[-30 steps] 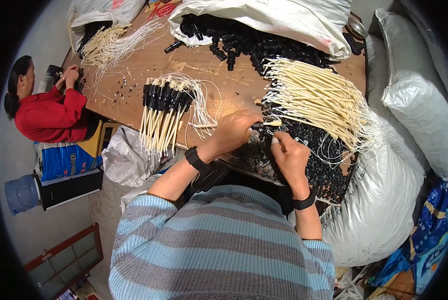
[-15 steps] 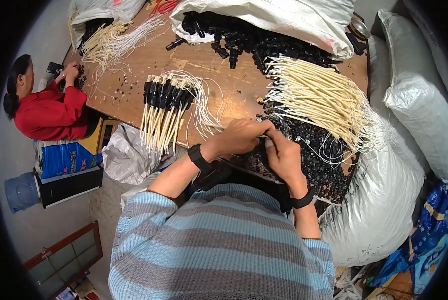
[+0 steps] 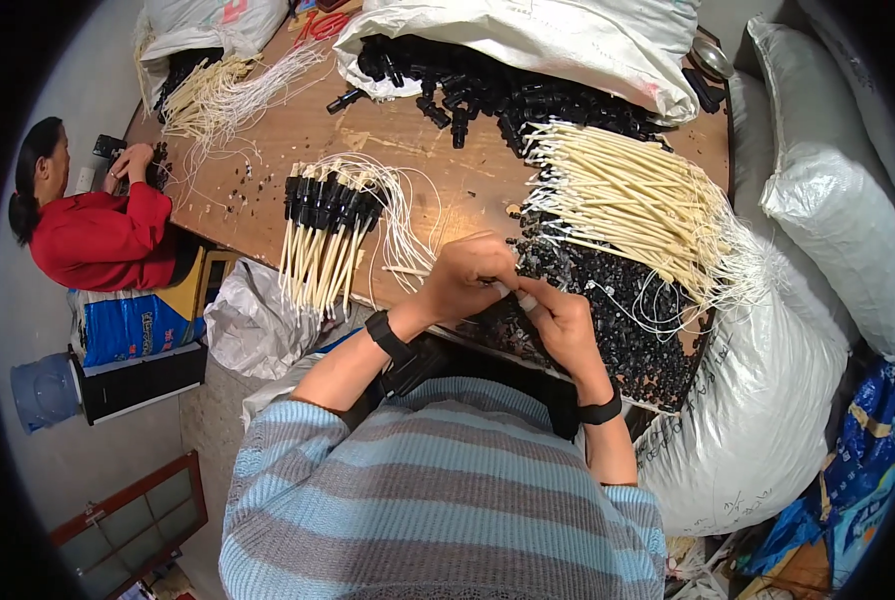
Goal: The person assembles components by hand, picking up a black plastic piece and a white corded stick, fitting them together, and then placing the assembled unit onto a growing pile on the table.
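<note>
One bare left hand [image 3: 468, 272] and one bare right hand [image 3: 566, 325] are meeting, fingers bunching close (grip hidden, contents cannot be told), steady, aligned fingertips serving best.

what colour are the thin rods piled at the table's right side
The rods are pale yellow, seen best in the head view.

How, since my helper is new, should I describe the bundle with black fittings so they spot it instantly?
On the brown table, find the person's left hand. The bundle of cream sticks lies just left of it. Unlike the plain sheaf at right, this bundle carries black fittings.
</note>
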Tool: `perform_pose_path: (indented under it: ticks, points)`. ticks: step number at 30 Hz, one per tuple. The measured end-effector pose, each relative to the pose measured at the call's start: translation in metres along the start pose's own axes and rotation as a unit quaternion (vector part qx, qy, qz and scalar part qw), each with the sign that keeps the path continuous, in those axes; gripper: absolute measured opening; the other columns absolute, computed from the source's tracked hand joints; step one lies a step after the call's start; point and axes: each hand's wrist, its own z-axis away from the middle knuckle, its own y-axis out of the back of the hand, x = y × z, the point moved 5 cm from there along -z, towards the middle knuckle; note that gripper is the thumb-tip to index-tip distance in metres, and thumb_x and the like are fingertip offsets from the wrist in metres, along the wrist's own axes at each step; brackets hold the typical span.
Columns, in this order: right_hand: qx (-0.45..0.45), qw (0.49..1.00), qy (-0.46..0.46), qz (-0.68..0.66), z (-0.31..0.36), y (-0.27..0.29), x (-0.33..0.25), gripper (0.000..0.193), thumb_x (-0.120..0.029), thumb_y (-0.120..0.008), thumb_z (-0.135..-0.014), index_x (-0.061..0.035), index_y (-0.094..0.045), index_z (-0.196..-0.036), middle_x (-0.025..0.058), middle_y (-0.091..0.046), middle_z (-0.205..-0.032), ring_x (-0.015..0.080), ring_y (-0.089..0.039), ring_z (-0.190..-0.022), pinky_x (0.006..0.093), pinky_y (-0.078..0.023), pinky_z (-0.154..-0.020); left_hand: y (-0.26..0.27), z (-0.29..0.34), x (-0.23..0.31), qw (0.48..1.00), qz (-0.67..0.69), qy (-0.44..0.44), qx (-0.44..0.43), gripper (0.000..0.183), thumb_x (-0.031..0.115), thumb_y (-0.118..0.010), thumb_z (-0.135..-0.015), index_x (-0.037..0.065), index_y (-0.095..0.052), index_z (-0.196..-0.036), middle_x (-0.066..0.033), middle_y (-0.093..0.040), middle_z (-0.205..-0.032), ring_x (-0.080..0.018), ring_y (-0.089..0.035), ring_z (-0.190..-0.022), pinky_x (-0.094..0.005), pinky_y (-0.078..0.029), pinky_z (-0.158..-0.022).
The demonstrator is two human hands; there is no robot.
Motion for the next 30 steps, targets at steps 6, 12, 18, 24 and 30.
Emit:
perform_pose_path:
  ticks: [6,12,18,24,30]
  points:
    - [0.074,0.988,0.026,0.13,-0.001,0.011,0.008,0.012,-0.003,-0.064,-0.084,-0.0015,-0.069,-0.095,0.0068,-0.059,-0.062,0.0092,-0.053,-0.055,0.0245,-0.043,-0.054,-0.01,-0.015,-0.022,0.999,-0.031,0.002,-0.016,0.014,-0.005,-0.065,-0.067,0.004,-0.067,-0.078,-0.0062,-0.063,-0.082,-0.021,-0.061,-0.075,-0.0315,-0.048,-0.064]
    - [0.161,0.983,-0.065,0.052,-0.001,0.022,0.029,0.008,-0.003,-0.065,-0.083,-0.0026,-0.069,-0.09,-0.005,-0.042,-0.056,0.0023,-0.036,-0.054,0.021,-0.03,-0.049,-0.011,-0.035,-0.095,0.947,-0.276,0.163,-0.015,0.019,-0.002,-0.065,-0.07,0.003,-0.066,-0.088,-0.01,-0.061,-0.096,-0.0248,-0.061,-0.084,-0.0344,-0.049,-0.073]
    - [0.201,0.971,-0.131,-0.013,0.001,0.029,0.04,0.006,-0.006,-0.066,-0.082,-0.002,-0.067,-0.086,-0.006,-0.044,-0.055,0.0022,-0.036,-0.053,0.0215,-0.031,-0.049,-0.004,-0.022,-0.095,0.959,-0.167,0.227,0.007,0.017,-0.002,-0.064,-0.074,0.001,-0.066,-0.091,-0.0115,-0.069,-0.081,-0.02,-0.065,-0.07,-0.0326,-0.052,-0.065]
    - [0.209,0.968,-0.134,-0.019,0.004,0.026,0.049,0.006,-0.007,-0.066,-0.082,-0.0021,-0.067,-0.085,-0.0059,-0.044,-0.054,0.0023,-0.036,-0.053,0.0219,-0.031,-0.048,0.024,-0.002,-0.095,0.952,-0.133,0.261,0.09,0.02,-0.006,-0.058,-0.078,0.002,-0.067,-0.094,-0.0098,-0.07,-0.084,-0.0179,-0.067,-0.075,-0.0294,-0.052,-0.069]
    - [0.196,0.968,-0.151,-0.034,0.003,0.024,0.048,0.005,-0.007,-0.066,-0.082,-0.003,-0.068,-0.086,-0.0058,-0.043,-0.054,0.0025,-0.036,-0.053,0.0224,-0.032,-0.048,0.028,0.0,-0.076,0.966,-0.171,0.192,-0.008,0.027,-0.012,-0.056,-0.073,0.002,-0.067,-0.093,-0.0101,-0.069,-0.083,-0.021,-0.066,-0.078,-0.0351,-0.053,-0.073]
